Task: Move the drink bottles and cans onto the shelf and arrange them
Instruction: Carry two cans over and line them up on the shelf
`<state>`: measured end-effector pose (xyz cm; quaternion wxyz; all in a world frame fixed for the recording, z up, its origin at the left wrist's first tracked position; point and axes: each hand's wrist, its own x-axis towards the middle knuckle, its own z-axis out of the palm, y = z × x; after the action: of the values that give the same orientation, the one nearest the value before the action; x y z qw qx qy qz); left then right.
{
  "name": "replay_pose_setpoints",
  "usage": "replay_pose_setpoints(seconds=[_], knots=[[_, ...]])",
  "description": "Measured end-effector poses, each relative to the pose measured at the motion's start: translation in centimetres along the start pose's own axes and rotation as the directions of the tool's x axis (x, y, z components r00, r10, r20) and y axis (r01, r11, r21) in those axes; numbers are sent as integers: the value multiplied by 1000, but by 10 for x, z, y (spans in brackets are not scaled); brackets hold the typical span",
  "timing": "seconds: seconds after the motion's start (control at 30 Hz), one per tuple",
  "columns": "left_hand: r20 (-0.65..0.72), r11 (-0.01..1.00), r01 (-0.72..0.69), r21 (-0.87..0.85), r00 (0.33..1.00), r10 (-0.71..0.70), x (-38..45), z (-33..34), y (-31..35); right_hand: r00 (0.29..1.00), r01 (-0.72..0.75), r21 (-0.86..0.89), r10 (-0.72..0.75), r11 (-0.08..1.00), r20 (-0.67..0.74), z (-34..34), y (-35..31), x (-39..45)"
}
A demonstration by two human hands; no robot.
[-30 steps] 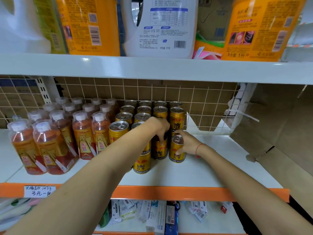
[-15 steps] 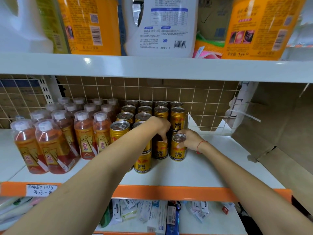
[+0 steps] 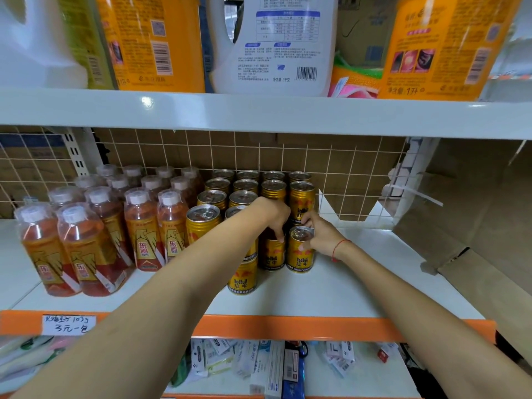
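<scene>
Two hands [image 3: 275,216] grip cans [image 3: 300,250] — tops hidden

Gold cans [image 3: 300,249]; orange-edged white shelf [image 3: 331,326].

White shelf [image 3: 359,286], orange front edge. Left half: bottles of amber drink [image 3: 144,226] upright in rows, front edge to back. Just beside them, centre: gold cans [image 3: 301,197] upright in columns; right end bare.

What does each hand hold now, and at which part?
The right hand grips a gold can around its top rim. The left hand grips the neighbouring can by its top.
</scene>
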<state>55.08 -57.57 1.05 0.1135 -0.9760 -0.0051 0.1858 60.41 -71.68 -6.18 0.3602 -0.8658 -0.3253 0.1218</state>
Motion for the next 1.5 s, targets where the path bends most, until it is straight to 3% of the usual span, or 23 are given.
replay_pose_setpoints(seconds=[1.0,1.27,1.37,1.5], knots=[[-12,1000,22,-3,1000,-22,-5,-1,5,1000,-15,-3,15,1000,-6,1,8,8],[1,998,52,37,999,-52,-7,3,16,999,-8,-92,4,996,-41,4,3,0],[-41,996,70,46,997,-68,-11,12,21,999,-3,-118,-3,993,-47,4,-1,-6],[-197,991,121,54,974,-109,-17,27,30,998,-6,-198,-8,980,-66,4,-5,-17]])
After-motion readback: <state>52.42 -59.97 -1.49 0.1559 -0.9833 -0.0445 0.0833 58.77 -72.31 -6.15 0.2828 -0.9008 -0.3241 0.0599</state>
